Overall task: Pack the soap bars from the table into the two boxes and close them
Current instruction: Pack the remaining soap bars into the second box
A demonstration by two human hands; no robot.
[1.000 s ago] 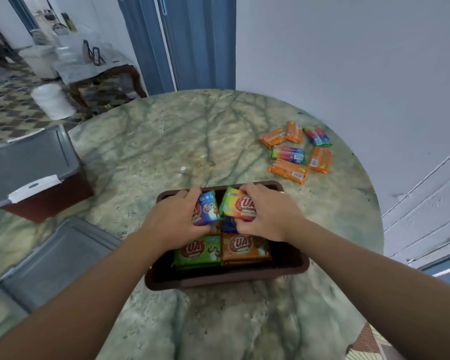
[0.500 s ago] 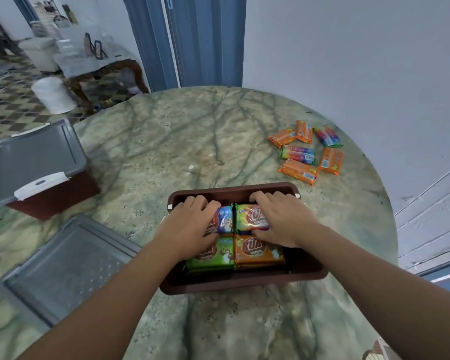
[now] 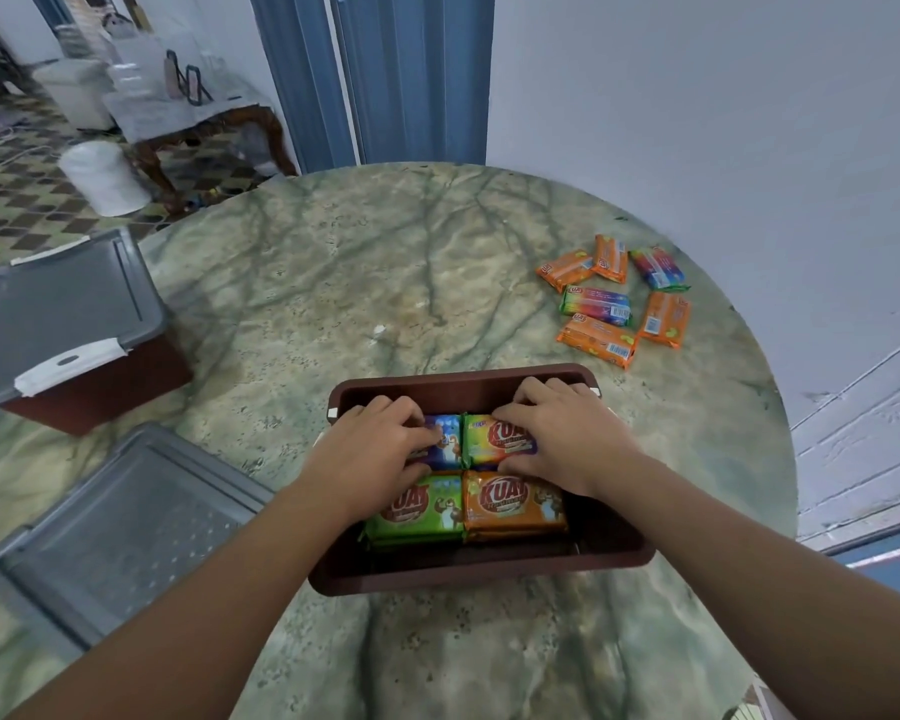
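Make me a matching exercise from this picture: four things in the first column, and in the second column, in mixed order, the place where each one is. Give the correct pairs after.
Things:
1. green soap bar
2. loose grey lid
3. pile of six soap bars
4. closed box

Places:
A. far right on the table, outside any box
B. at the table's left edge, grey lid on, white latch in front
C. flat on the table, left of the open brown box
D. inside the open brown box, near row, left side

Pairs: 1-D, 2-C, 3-A, 4-B
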